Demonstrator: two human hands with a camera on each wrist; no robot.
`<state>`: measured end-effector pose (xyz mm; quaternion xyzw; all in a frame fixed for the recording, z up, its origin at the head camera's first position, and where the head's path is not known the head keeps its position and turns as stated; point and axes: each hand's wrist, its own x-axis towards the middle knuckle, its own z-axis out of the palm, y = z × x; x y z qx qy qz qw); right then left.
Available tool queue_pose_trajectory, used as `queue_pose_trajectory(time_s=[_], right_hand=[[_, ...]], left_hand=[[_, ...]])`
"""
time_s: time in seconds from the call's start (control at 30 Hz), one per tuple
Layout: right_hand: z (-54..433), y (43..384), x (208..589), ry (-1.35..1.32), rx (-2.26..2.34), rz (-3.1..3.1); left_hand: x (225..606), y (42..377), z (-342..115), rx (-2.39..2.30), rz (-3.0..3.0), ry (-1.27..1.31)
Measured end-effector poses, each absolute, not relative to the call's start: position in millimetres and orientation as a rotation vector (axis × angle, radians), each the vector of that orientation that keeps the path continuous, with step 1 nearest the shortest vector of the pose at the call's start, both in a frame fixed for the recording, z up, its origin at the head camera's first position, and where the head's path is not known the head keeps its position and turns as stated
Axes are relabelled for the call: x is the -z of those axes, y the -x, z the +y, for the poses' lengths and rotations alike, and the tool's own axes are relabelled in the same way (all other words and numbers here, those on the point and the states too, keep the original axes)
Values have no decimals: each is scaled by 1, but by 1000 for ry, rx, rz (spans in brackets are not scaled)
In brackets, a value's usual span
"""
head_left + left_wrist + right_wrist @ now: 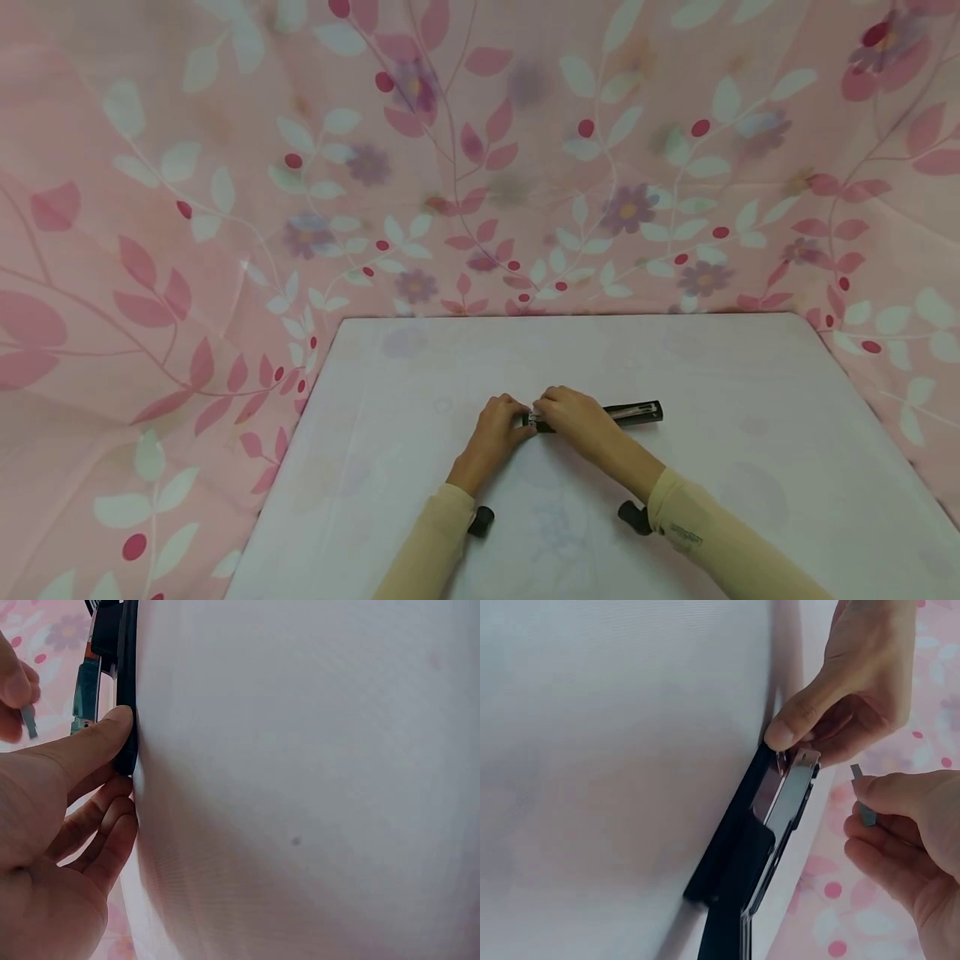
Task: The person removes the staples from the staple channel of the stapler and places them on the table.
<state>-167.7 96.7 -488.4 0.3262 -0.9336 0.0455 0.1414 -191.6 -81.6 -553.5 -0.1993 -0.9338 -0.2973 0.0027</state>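
Observation:
A black stapler (637,412) lies on the white table, its top cover swung back to the right and its metal magazine (793,787) exposed. My left hand (491,433) grips the left end of the stapler's base, thumb on one side and fingers on the other. My right hand (577,421) is above the magazine, close to the left hand. Between its thumb and fingers it pinches a short grey strip of staples (867,814), held apart from the stapler. The left wrist view shows only a bit of this strip (28,721).
The white table (405,375) reaches back to a pink floral cloth (480,167) that hangs behind and at both sides. Black wrist-camera mounts (633,517) stick out by the sleeves, close to the tabletop.

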Motion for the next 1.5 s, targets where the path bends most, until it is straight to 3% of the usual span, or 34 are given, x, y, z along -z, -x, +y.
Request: queue_pose_trajectory(time_s=[0.33, 0.87, 1.5], right_hand=[[128, 147, 490, -890, -213, -2589], [162, 104, 528, -838, -378, -2632], [163, 101, 552, -830, -476, -2578]], left_hand=[[550, 189, -80, 958, -2942, 603], [554, 191, -80, 964, -2978, 587], [552, 190, -79, 957, -2976, 592]])
